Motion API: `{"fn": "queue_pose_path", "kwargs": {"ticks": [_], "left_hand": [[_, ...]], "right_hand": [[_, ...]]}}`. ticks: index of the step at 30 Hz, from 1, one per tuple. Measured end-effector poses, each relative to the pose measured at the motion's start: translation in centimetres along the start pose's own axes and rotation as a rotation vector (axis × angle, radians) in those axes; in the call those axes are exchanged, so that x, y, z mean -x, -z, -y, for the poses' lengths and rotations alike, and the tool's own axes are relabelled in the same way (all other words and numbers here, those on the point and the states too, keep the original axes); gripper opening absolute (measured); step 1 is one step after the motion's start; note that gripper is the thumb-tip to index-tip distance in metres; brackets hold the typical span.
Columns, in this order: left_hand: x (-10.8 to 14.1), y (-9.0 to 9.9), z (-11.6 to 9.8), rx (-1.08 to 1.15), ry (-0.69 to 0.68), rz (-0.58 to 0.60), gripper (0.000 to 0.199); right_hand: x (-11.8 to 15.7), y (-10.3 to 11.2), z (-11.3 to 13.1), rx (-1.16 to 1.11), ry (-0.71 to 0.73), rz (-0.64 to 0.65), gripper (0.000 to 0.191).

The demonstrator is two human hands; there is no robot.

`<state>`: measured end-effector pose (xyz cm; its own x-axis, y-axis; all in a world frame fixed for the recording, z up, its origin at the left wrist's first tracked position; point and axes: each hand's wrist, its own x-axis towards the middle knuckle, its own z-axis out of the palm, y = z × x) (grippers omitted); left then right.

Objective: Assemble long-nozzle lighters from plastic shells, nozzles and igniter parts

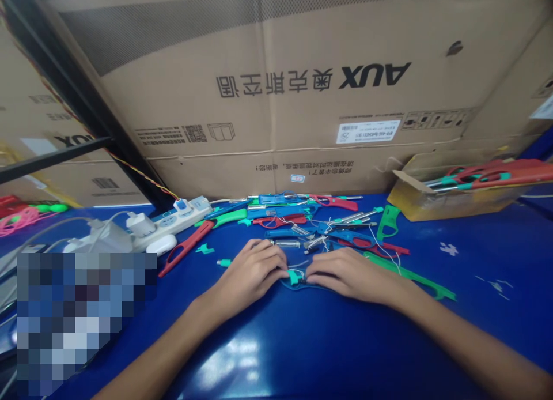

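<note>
My left hand point(261, 267) is closed over a blue lighter half-shell point(286, 285) low on the table, fingers curled down on it. A green trigger point(295, 277) sits in the shell between my two hands. Left of that hand, a green-tipped end point(223, 263) pokes out. My right hand point(345, 273) is closed, thumb and fingers pinching at the shell's right part beside a small dark piece and a thin white wire. What lies under the fingers is hidden. Just beyond is a pile of lighter parts, with a blue casing point(280, 233) and a red one point(280, 221).
A cardboard box point(449, 207) of red lighters stands at the back right. A power strip point(181, 217) with chargers lies left. A red lighter casing point(185, 250), a green casing point(415, 278) and white scraps point(448, 249) lie around. A large carton point(276, 112) walls the back.
</note>
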<state>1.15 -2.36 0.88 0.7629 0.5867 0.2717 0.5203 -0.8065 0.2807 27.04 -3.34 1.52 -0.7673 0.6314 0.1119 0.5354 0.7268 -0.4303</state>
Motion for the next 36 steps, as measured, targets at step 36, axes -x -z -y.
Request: {"fn": "queue_pose_path", "kwargs": {"ticks": [36], "left_hand": [[-0.3, -1.1, -0.1, 0.02, 0.003, -0.126, 0.009]], "right_hand": [[0.0, 0.0, 0.0, -0.023, -0.03, 0.013, 0.024]]}}
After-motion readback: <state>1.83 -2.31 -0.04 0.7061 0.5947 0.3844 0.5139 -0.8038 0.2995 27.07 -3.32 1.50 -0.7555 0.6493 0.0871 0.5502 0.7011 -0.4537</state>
